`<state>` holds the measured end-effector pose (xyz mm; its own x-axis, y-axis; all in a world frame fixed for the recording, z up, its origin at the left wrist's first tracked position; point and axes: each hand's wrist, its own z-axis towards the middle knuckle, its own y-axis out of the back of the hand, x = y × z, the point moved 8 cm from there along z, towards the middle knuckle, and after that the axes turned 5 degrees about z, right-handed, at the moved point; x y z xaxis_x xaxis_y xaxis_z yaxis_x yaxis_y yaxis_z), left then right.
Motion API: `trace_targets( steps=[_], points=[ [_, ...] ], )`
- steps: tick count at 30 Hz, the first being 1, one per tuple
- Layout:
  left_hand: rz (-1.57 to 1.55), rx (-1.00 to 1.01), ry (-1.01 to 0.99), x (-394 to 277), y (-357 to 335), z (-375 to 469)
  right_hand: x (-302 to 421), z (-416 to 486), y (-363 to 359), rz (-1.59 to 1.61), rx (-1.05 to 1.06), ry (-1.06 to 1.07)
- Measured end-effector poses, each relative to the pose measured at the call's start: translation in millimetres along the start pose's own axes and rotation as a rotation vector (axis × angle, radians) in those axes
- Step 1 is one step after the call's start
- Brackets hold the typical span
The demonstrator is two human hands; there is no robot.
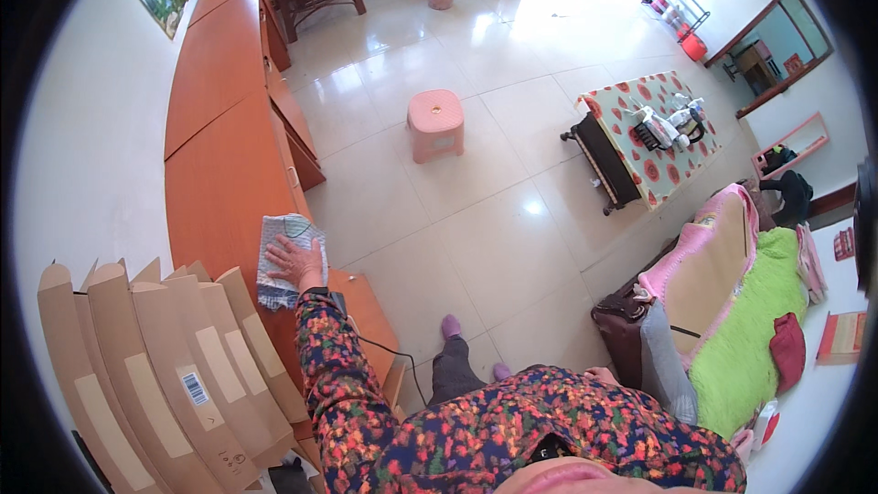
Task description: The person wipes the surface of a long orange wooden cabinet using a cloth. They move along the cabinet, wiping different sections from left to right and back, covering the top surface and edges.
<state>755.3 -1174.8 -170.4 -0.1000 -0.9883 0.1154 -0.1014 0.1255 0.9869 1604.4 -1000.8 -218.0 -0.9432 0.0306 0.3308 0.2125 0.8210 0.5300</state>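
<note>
My left hand (300, 262) lies flat, fingers spread, on a folded checked cloth (273, 291). Beneath the cloth is the orange-brown wooden top of a long low cabinet (226, 178), near its floor-side edge. The cloth is whitish and grey with a dark blue band at its near end, and the palm covers part of it. Only a little of my right hand (602, 376) shows beside the floral jacket at my waist. Its fingers are mostly hidden, and I cannot make out anything in it.
Folded cardboard boxes (164, 357) stand upright on the cabinet's near end. Below, a cabinet door (370, 309) hangs open beside a black cable (391, 350). A pink plastic stool (436, 125), a low table (651, 165) and a sofa with a green cover (748, 315) occupy the room.
</note>
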Motion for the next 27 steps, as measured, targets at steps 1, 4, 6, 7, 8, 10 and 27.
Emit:
trace_targets(
  steps=[1,4,6,7,8,10,27],
  points=[
    [0.095,-0.016,0.065,20.1,2.6,-1.1,0.5,-1.4,-1.9,0.026,-0.002,0.059],
    [0.048,0.015,0.033,49.6,-7.1,-19.7,-9.3,10.7,-14.5,-0.051,0.036,0.027],
    [0.037,-0.016,0.033,66.0,-10.8,-45.5,-5.2,29.2,-21.0,-0.132,0.047,0.056],
    [0.019,-0.045,0.026,77.2,-9.5,-63.5,2.8,34.6,-22.3,-0.006,0.057,0.141],
    [0.027,-0.070,0.014,88.0,-7.1,-82.3,6.6,46.6,-31.8,0.127,0.176,0.106],
    [0.003,-0.061,-0.034,86.5,-13.3,-121.0,14.2,65.2,-21.7,0.084,0.073,0.074],
    [0.078,0.098,0.086,286.6,-82.0,-456.9,35.0,88.0,39.6,0.007,-0.008,0.188]
  ],
)
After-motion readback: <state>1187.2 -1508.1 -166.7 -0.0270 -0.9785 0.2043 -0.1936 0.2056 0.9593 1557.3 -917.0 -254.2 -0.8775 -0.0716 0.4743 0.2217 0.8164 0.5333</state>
